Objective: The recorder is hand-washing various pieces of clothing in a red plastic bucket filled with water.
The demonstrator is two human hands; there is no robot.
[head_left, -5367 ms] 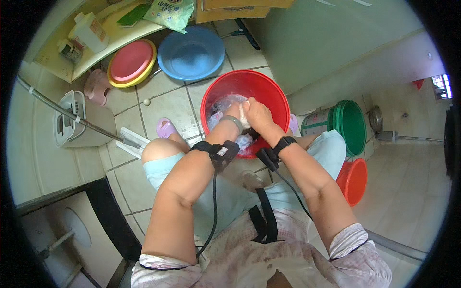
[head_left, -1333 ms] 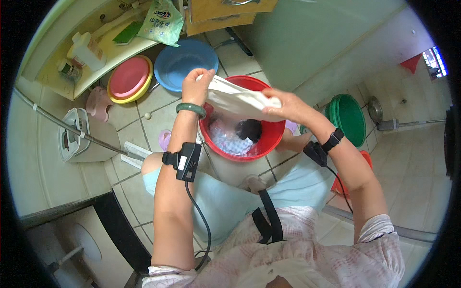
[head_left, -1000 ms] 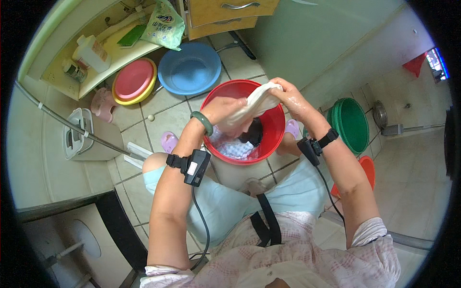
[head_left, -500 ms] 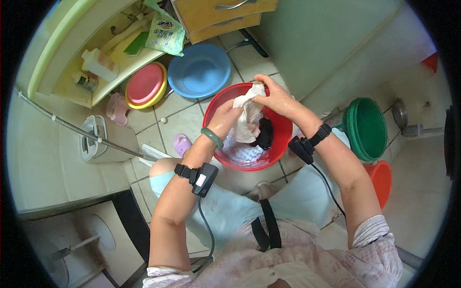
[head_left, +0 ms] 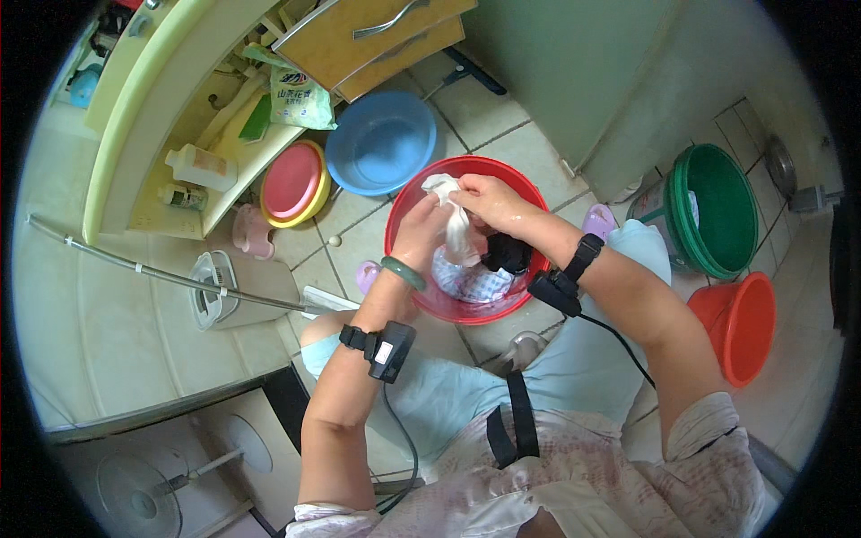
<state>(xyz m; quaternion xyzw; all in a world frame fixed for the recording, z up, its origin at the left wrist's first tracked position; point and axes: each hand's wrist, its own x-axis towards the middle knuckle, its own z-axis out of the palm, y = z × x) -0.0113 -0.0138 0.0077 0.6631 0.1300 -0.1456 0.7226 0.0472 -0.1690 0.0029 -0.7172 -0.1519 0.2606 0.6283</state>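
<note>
A red basin (head_left: 409,199) stands on the tiled floor in front of me. Over it I hold a wet-looking white cloth (head_left: 462,242), bunched at its top, its lower end hanging into the basin. My left hand (head_left: 421,226) is closed around the cloth's left side. Close beside it, my right hand (head_left: 489,201) pinches the cloth's upper part, with the fingertips partly hidden. Below in the basin lie a blue-and-white checked cloth (head_left: 475,282) and a black cloth (head_left: 508,255), in what looks like water.
Beyond the red basin are a blue basin (head_left: 380,143) and a pink basin (head_left: 292,179) in a yellow one. A green bucket (head_left: 717,211) and an orange-red bucket (head_left: 737,330) stand at my right. A shelf with bottles (head_left: 202,169) and a whitish bin (head_left: 260,291) are at the left.
My hands have come closer together and the white cloth is more bunched between them. My right hand has dropped nearer to the basin. The whole view has turned slightly.
</note>
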